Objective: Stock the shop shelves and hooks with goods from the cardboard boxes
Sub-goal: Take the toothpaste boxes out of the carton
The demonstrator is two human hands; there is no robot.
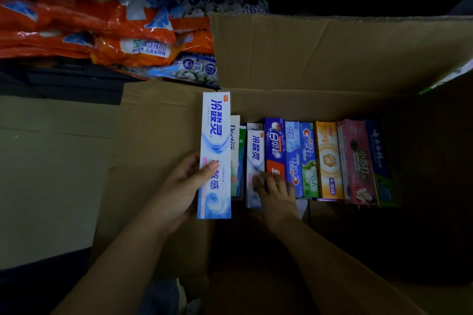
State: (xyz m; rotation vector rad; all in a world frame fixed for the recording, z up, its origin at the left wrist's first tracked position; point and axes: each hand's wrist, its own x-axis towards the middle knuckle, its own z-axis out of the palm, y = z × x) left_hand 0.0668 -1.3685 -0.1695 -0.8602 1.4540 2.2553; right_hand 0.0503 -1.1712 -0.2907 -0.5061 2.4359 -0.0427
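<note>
An open cardboard box (320, 54) holds a row of toothpaste cartons standing on edge. My left hand (183, 186) grips a white-and-blue toothpaste carton (216, 135), raised above the box's left end, thumb across its front. My right hand (275, 192) reaches down into the box, its fingers on the lower end of a matching white-and-blue carton (256, 151) and the dark blue carton (275, 146) beside it. Whether it grips either one I cannot tell. Further right stand a Crest carton (308, 158), an orange carton (329, 161), a pink carton (357, 161) and a dark blue-green carton (378, 158).
Orange and blue plastic bags of detergent (107, 30) lie piled beyond the box at upper left. The box's flaps (64, 161) spread flat to the left and near side. The scene is dim, and the box's right interior is in shadow.
</note>
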